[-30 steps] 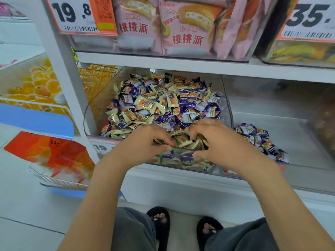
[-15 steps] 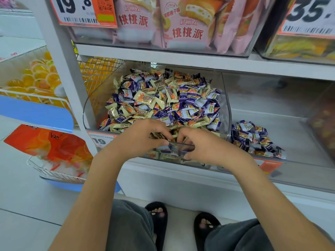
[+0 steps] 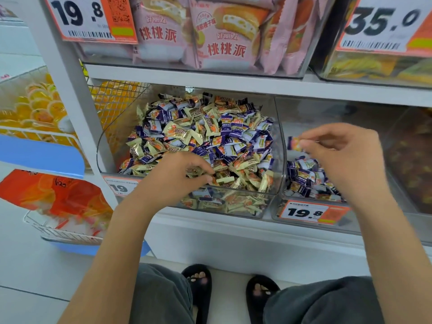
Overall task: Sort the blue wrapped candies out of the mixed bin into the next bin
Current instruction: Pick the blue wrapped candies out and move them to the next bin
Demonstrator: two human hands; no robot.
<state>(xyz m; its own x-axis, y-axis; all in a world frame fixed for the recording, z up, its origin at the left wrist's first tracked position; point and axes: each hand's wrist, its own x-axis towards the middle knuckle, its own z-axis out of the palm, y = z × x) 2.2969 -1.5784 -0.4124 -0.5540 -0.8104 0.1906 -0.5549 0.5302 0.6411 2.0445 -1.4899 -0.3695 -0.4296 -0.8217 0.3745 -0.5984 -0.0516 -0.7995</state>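
Note:
A clear mixed bin [image 3: 102, 146] on the middle shelf holds a heap of cream and blue wrapped candies [image 3: 201, 136]. The clear bin next to it [image 3: 304, 113] on the right holds a small pile of blue wrapped candies [image 3: 306, 176]. My right hand [image 3: 348, 157] hovers over that pile and pinches one blue wrapped candy [image 3: 294, 143] at its fingertips. My left hand [image 3: 177, 176] reaches into the front of the mixed bin, its curled fingers among the candies; whether they grip one is hard to tell.
Above, a shelf carries pink snack packs [image 3: 210, 33] and price tags [image 3: 88, 17]. A wire basket of yellow jelly cups [image 3: 35, 106] stands left, orange bags [image 3: 58, 195] below it. My feet in black slippers [image 3: 198, 286] are on the floor under the shelf.
My right hand has lifted out of the mixed bin and moved right over the neighbouring bin with a blue candy. My left hand has stayed at the mixed bin's front.

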